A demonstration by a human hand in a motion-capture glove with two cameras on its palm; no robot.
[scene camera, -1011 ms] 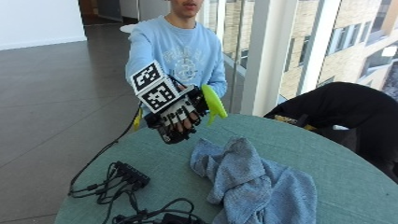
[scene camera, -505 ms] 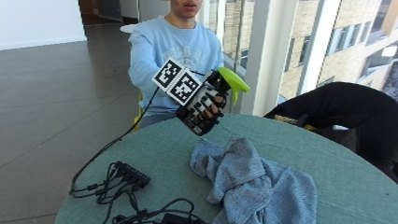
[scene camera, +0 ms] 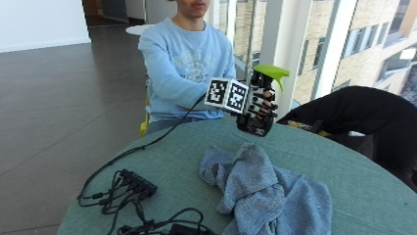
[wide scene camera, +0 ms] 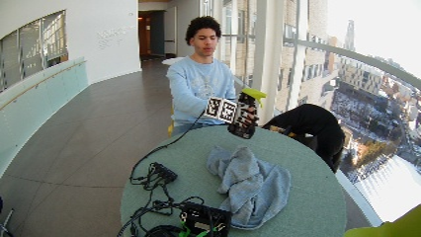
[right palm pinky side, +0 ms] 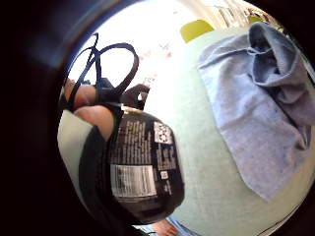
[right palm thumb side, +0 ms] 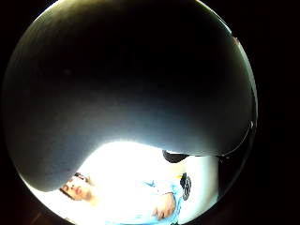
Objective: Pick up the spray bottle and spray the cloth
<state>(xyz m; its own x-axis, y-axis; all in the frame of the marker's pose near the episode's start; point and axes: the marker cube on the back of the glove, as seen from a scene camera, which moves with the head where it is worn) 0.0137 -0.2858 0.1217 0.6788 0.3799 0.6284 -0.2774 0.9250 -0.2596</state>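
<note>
One bottle [scene camera: 261, 105] is held above the table's [scene camera: 365, 166] far edge, nearly upright, its green trigger head [scene camera: 272, 72] on top pointing sideways. It is black with a printed label. The hand [scene camera: 259, 108] grips its body. One blue cloth [scene camera: 267, 193] lies crumpled below.
</note>
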